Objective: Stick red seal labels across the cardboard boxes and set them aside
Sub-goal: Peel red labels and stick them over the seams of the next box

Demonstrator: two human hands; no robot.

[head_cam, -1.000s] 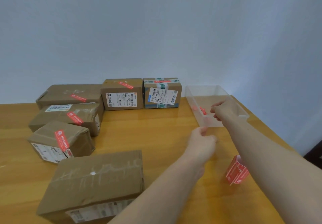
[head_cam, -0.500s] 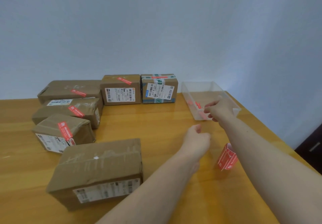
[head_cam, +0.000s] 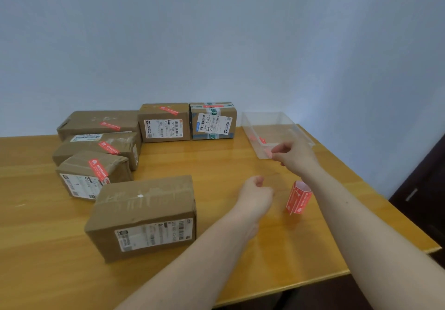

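Six cardboard boxes on a glossy wooden table (head_cam: 216, 165). Nearest box (head_cam: 144, 215): brown, taped top, no red seal. Five sealed boxes (head_cam: 96, 172) behind it, each with one red strip. One roll of red labels (head_cam: 298, 197) stands upright between the forearms. Left hand (head_cam: 255, 195) curled, holding nothing visible. Right hand (head_cam: 295, 155) at the near wall of one clear plastic tray (head_cam: 250, 129), fingers pinched; whether they grip anything I cannot tell.
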